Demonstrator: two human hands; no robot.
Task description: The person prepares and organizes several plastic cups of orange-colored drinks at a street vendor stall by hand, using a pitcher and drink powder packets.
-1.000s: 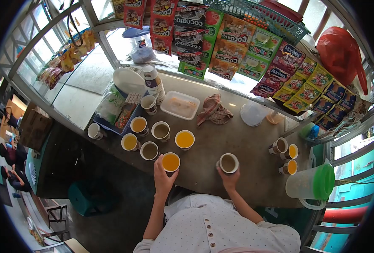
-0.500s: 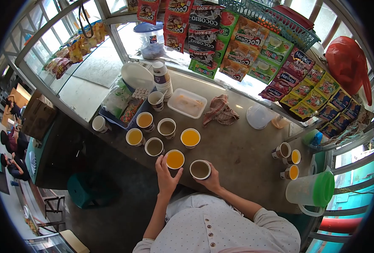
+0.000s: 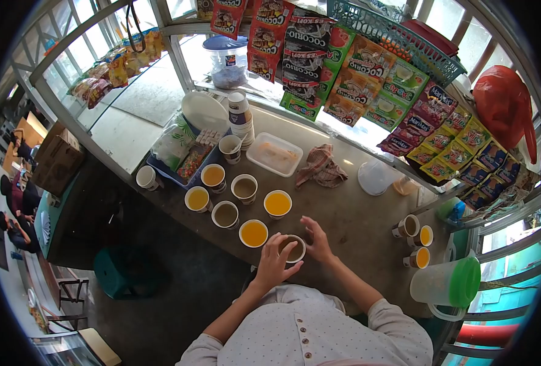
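My left hand (image 3: 273, 262) lies over the left side of a paper cup of brown drink (image 3: 295, 249), its fingers across the rim. Just right of that cup my right hand (image 3: 319, 243) is raised with its fingers apart, holding nothing. A cup of orange drink (image 3: 253, 233) stands close to the left of my left hand. Beyond it are another orange cup (image 3: 277, 204), a brown cup (image 3: 225, 215) and several more filled cups (image 3: 244, 188) on the counter.
A blue tray (image 3: 163, 172) and stacked cups (image 3: 240, 119) stand at the back left. Further right are a plastic container (image 3: 274, 154), a cloth (image 3: 321, 166), three filled cups (image 3: 410, 226) and a green-lidded pitcher (image 3: 432, 282). Sachets (image 3: 362, 73) hang above. People (image 3: 18, 232) are at far left.
My left hand has left the orange cup and moved right onto the brown cup. My right hand has let go of the brown cup and lifted away to the right. The view has shifted slightly.
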